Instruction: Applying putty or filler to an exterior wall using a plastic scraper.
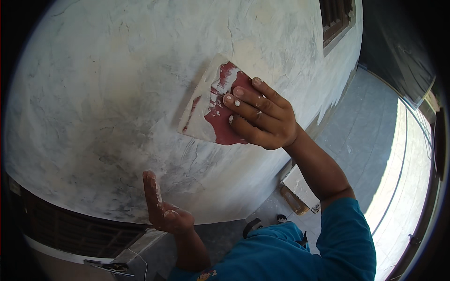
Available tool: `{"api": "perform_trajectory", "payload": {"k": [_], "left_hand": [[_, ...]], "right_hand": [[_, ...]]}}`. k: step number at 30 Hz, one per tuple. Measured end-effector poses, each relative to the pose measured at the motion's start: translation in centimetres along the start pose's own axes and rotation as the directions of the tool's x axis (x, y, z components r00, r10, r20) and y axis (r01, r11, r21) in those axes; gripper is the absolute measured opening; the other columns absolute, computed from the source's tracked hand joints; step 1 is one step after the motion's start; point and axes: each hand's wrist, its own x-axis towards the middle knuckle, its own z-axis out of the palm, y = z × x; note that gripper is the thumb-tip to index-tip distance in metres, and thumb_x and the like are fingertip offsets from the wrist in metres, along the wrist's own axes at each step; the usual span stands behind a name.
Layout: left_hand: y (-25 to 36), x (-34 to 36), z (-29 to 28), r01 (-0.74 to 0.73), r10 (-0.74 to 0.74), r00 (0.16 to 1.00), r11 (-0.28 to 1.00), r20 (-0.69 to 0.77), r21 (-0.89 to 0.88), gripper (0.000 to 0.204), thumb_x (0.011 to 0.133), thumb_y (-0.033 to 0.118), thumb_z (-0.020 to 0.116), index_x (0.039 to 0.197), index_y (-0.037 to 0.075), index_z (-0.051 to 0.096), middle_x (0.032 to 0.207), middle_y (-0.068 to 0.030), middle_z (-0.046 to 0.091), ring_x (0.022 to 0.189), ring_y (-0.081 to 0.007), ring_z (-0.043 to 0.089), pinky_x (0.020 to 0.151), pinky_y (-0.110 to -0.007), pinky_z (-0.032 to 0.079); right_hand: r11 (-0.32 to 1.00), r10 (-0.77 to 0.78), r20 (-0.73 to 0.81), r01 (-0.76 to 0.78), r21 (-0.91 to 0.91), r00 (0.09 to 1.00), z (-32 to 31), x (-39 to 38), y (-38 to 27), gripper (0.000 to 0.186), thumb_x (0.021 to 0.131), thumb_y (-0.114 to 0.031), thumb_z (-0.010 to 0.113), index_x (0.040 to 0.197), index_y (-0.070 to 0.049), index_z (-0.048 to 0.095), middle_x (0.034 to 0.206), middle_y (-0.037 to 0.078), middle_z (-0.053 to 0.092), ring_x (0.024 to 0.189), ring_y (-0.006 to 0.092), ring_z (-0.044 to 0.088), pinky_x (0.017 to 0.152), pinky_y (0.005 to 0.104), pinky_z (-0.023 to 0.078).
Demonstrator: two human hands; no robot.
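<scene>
My right hand [265, 114] grips a wide red putty spreader [232, 129], its fingers lying over the near part of the blade. White putty coats much of the spreader, thickest along its far edge, which is against or very close to the wall [117, 84]. Patchy white and grey coating covers that wall. Below and to the left, my left hand [166, 210] is held up close to the wall with fingers stretched out and nothing in it. White paste smears its fingers, and small specks dot the fingertips of my right hand.
A dark wooden-framed window [336, 18] opens in the wall at upper right. Brown slatted woodwork [75, 225] lies at lower left. On the tiled floor [361, 126] sits a white-topped box-like object [300, 187], beside my right arm. Dark sheeting [403, 51] hangs beyond.
</scene>
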Motion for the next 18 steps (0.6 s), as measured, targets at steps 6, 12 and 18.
{"api": "perform_trajectory", "payload": {"k": [6,12,18], "left_hand": [[-0.4,-0.5,-1.2,0.048,-0.052,0.992,0.998,0.113,0.030,0.069,0.112,0.039,0.024,0.133,-0.016,0.059,0.130,-0.0361,0.065,0.126,-0.0527,0.062,0.106,-0.057,0.054],[-0.3,-0.6,-0.6,0.079,-0.066,0.984,0.994,0.168,-0.073,0.074,0.110,0.041,0.024,0.136,-0.021,0.055,0.141,-0.0382,0.058,0.132,-0.0491,0.059,0.115,-0.054,0.047],[0.0,0.0,0.2,0.066,-0.045,0.990,0.985,0.133,-0.162,0.067,0.111,0.041,0.028,0.137,-0.013,0.059,0.132,-0.0328,0.066,0.128,-0.0518,0.062,0.107,-0.058,0.054]], "right_hand": [[0.998,0.068,0.224,-0.064,-0.028,0.972,3.5,-7.4,-1.3,0.035,0.092,-0.023,0.077,0.126,-0.018,0.076,0.131,0.004,0.073,0.133,0.0238,0.064,0.115,0.0459,0.052],[0.984,0.169,0.406,-0.179,-0.015,0.898,-3.2,-11.8,-5.9,0.034,0.085,-0.015,0.078,0.118,-0.010,0.077,0.123,0.007,0.076,0.123,0.0250,0.069,0.110,0.0458,0.055],[0.921,0.389,0.164,-0.380,-0.084,0.907,-4.0,-3.5,-3.9,0.038,0.074,-0.007,0.081,0.111,0.000,0.075,0.110,0.015,0.078,0.106,0.0319,0.075,0.099,0.0463,0.060]]}}
